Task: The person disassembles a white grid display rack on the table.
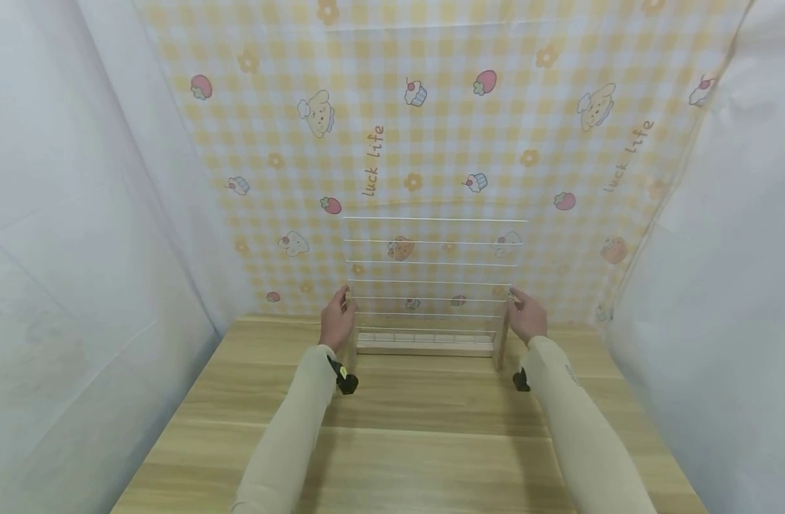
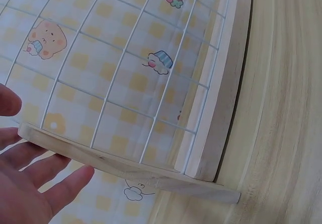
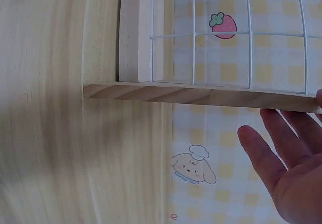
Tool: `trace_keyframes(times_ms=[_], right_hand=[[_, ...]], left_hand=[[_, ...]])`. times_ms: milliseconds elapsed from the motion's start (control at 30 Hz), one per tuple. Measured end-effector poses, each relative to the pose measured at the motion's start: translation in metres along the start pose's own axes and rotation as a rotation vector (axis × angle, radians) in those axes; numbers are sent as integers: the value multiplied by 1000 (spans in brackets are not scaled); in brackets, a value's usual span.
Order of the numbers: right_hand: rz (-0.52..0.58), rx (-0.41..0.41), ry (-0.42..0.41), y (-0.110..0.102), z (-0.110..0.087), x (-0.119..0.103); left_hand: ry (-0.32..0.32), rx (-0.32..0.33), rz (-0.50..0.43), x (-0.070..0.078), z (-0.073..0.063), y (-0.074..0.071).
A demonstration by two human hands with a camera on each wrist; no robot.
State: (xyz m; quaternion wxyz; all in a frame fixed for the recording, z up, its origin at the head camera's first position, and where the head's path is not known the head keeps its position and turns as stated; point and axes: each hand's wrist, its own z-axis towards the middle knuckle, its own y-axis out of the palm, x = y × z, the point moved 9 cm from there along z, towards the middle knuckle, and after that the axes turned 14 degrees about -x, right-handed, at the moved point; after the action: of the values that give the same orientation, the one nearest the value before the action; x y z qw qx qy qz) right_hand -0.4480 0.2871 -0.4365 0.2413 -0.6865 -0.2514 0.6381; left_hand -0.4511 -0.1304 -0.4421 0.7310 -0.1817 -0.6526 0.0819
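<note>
A wire-grid rack (image 1: 424,349) with a pale wooden base bar and side posts stands upright at the back of the wooden table. My left hand (image 1: 337,319) is at the top of its left post (image 2: 100,158). In the left wrist view, those fingers lie along the post's outer side, and the thumb is spread apart from the wood. My right hand (image 1: 528,315) pinches the upper end of the right post (image 3: 201,95), fingers on the outer face and thumb tip at the inner side. The right thumb is mostly cut off in the right wrist view.
Behind the rack hangs a yellow checked cloth (image 1: 444,143) with cartoon prints. White sheets (image 1: 65,214) enclose the left and right sides. Bare wooden tabletop (image 1: 418,464) extends in front of the rack, between both forearms.
</note>
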Motion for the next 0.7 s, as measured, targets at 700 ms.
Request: trace_keyframes(times_ms=[700], right_hand=[[110, -163, 35, 16, 6, -11]], left_hand=[[-35, 110, 41, -5, -47, -3]])
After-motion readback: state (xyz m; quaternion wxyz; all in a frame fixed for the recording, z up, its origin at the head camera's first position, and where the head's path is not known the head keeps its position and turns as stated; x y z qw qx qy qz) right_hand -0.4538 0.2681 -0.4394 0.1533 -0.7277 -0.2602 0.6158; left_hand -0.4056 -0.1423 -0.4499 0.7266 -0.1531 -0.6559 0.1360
